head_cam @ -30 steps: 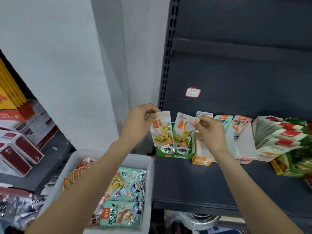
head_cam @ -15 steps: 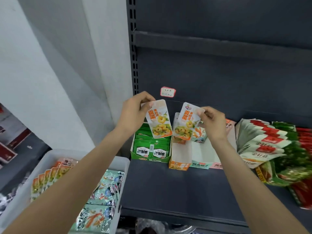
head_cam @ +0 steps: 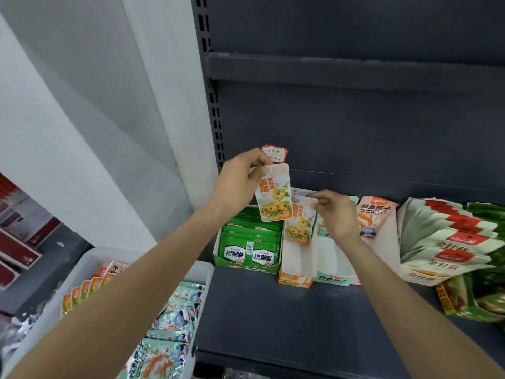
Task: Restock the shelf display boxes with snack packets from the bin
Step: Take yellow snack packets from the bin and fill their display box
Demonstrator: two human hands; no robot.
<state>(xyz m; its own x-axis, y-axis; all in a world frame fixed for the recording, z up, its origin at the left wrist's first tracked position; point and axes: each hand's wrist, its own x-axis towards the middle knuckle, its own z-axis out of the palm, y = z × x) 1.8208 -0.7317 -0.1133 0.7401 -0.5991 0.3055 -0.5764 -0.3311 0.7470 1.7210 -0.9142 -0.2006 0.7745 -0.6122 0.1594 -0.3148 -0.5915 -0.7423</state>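
My left hand (head_cam: 240,181) pinches the top of a white and orange snack packet (head_cam: 274,195) above the green display box (head_cam: 247,248). My right hand (head_cam: 337,217) pinches a second packet of the same kind (head_cam: 299,224) by its top edge. Its lower end dips into the back of the orange-fronted display box (head_cam: 296,277), which looks otherwise bare inside. The white bin (head_cam: 90,262) at the lower left holds orange and teal packets (head_cam: 169,321).
A teal-fronted box (head_cam: 332,279) and a pink box (head_cam: 375,217) stand right of the orange one. Stacked red-and-white and green packs (head_cam: 448,239) fill the shelf's right end. A price tag (head_cam: 274,153) sticks to the dark back panel. The shelf front (head_cam: 273,324) is bare.
The view has moved closer to the shelf. My right hand has lowered its packet down into the orange-fronted box. My left hand still holds its packet up.
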